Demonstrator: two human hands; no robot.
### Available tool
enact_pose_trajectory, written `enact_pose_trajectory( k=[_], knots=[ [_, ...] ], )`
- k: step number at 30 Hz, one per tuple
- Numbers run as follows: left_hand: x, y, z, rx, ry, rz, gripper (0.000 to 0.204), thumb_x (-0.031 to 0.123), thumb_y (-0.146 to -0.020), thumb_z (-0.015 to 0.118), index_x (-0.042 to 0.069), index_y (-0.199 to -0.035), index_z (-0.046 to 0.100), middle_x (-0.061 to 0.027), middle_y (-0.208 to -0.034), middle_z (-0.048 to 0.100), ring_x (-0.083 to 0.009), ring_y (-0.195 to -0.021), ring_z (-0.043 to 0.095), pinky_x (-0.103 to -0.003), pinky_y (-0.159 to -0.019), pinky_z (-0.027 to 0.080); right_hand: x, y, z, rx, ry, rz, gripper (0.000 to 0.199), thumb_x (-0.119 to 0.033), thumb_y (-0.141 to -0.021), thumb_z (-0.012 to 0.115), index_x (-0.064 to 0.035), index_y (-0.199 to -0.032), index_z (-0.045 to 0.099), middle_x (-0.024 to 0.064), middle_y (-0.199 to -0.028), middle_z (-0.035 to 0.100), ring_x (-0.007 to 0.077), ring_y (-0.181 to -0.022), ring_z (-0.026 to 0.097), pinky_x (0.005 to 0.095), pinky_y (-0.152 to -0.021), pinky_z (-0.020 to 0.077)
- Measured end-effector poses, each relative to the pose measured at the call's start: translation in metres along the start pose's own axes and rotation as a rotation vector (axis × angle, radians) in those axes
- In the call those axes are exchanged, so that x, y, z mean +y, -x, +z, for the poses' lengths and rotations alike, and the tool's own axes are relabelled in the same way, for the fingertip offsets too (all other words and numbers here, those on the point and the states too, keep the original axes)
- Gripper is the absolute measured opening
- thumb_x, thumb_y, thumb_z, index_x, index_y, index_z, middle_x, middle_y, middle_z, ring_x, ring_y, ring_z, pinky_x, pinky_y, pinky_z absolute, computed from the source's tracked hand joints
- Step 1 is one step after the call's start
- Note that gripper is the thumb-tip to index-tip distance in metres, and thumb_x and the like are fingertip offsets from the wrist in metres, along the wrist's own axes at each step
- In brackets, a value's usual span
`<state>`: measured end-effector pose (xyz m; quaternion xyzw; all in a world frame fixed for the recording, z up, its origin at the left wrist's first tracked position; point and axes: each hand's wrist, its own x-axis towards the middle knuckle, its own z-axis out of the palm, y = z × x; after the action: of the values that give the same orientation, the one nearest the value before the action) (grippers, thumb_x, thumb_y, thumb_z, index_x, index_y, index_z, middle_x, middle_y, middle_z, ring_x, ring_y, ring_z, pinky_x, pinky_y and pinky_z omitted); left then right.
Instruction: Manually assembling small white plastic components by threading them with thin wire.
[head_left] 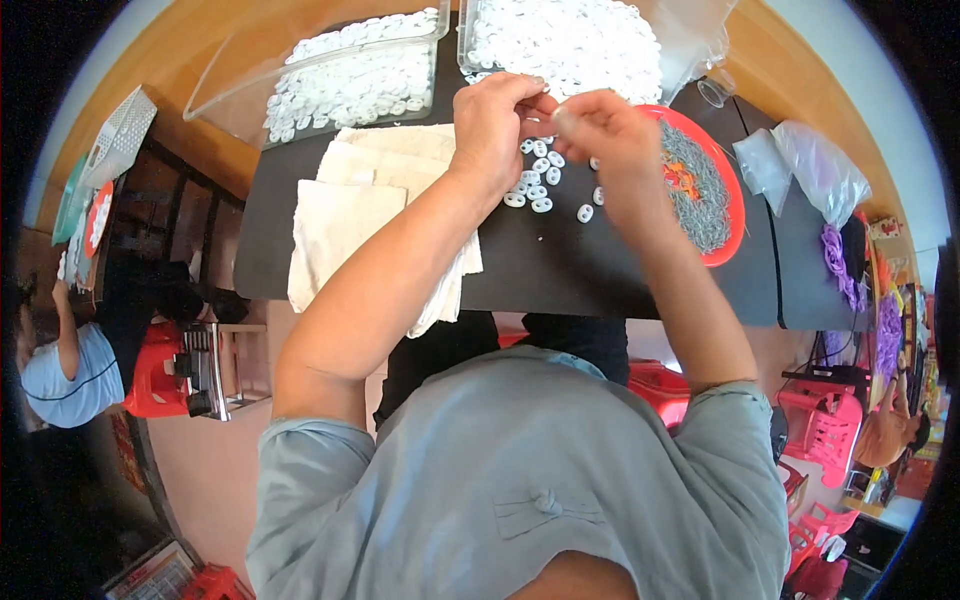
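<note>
My left hand (492,118) is raised over the far part of the dark table, its thumb and fingers pinched together. What it holds, if anything, is hidden behind the fingers. Close against it on the right is my right hand (612,135), closed in a pinch and slightly blurred, its fingertips meeting those of the left. Nothing between them can be named. Below the hands lie several loose white oval pieces (541,205) with two holes each. Beside my right wrist, a round red tray (740,215) holds a heap of thin grey bits (703,215) and some orange ones.
Two clear bins at the back hold heaps of white pieces (350,85). Folded cream cloths (345,230) lie under my left forearm. Clear plastic bags (815,165) rest at the right. A person in a light blue shirt (75,375) sits far left; red chairs stand around.
</note>
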<state>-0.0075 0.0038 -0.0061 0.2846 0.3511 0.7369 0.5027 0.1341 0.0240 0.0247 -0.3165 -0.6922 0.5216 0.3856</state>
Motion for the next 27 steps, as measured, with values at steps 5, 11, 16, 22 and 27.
enact_pose_trajectory(
  k=[5, 11, 16, 22, 27],
  knots=[
    [-0.001, 0.011, 0.015, -0.019, -0.221, 0.073, 0.016, 0.013, -0.084, 0.059, -0.002, -0.082, 0.061, -0.0100, -0.073, 0.063, -0.0155, -0.062, 0.059, -0.028, -0.057, 0.050, 0.004, -0.018, -0.037, 0.097, -0.363, 0.188, 0.017, -0.004, -0.090, 0.059, 0.0055, -0.104, 0.060, 0.0110, -0.088, 0.066, 0.0171, -0.076, 0.062, 0.0257, -0.068, 0.0496],
    [-0.004, 0.015, 0.018, -0.041, -0.359, 0.139, 0.015, 0.014, -0.086, 0.059, -0.001, -0.082, 0.060, -0.0055, -0.070, 0.062, -0.0107, -0.061, 0.057, -0.025, -0.055, 0.048, 0.012, -0.014, -0.036, 0.118, -0.374, 0.186, 0.020, -0.005, -0.090, 0.060, 0.0069, -0.107, 0.060, 0.0132, -0.090, 0.067, 0.0179, -0.077, 0.064, 0.0254, -0.066, 0.0503],
    [-0.004, 0.015, 0.018, -0.043, -0.407, 0.145, 0.016, 0.014, -0.086, 0.059, -0.002, -0.082, 0.060, -0.0050, -0.068, 0.061, -0.0098, -0.059, 0.056, -0.025, -0.053, 0.047, 0.011, -0.014, -0.034, 0.114, -0.357, 0.161, 0.022, -0.006, -0.090, 0.062, 0.0068, -0.107, 0.060, 0.0125, -0.089, 0.067, 0.0162, -0.076, 0.064, 0.0241, -0.065, 0.0500],
    [-0.003, 0.015, 0.017, -0.075, -0.440, 0.156, 0.016, 0.014, -0.086, 0.059, -0.002, -0.080, 0.059, -0.0046, -0.065, 0.059, -0.0094, -0.057, 0.055, -0.025, -0.051, 0.046, 0.012, -0.013, -0.033, 0.091, -0.332, 0.111, 0.021, -0.006, -0.089, 0.063, 0.0056, -0.105, 0.062, 0.0109, -0.087, 0.067, 0.0142, -0.073, 0.063, 0.0219, -0.063, 0.0495],
    [-0.003, 0.015, 0.017, -0.079, -0.450, 0.190, 0.017, 0.012, -0.085, 0.059, -0.002, -0.077, 0.058, -0.0040, -0.061, 0.056, -0.0087, -0.052, 0.051, -0.024, -0.048, 0.043, 0.010, -0.010, -0.029, 0.135, -0.235, 0.043, 0.019, -0.004, -0.088, 0.063, 0.0062, -0.103, 0.063, 0.0090, -0.085, 0.067, 0.0127, -0.073, 0.063, 0.0210, -0.062, 0.0481]
  ],
)
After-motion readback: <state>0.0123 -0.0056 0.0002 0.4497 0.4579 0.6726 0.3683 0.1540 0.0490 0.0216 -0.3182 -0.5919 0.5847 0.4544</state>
